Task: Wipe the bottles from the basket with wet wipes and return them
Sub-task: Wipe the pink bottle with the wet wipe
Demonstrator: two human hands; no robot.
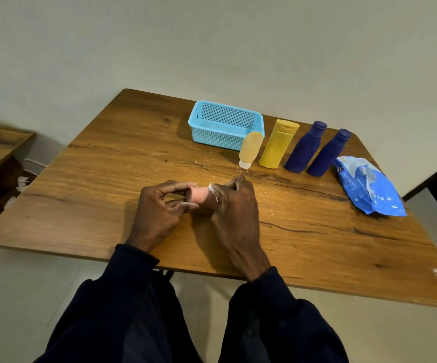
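Note:
A small pink bottle (199, 195) lies sideways between both hands just above the wooden table (107, 163). My left hand (159, 208) pinches its left end with the fingertips. My right hand (234, 205) wraps its right end, with a white wet wipe (213, 191) showing under the fingers. The light blue basket (225, 124) stands empty at the back. To its right stand a tan tube (250, 149), a yellow bottle (277, 144) and two dark blue bottles (305, 146) (328, 153). The blue wipes pack (369, 186) lies at the far right.
A low wooden shelf (0, 148) with something green on it is off to the left, below table height. The wall runs close behind the table. My dark sleeves (133, 297) cross the table's near edge.

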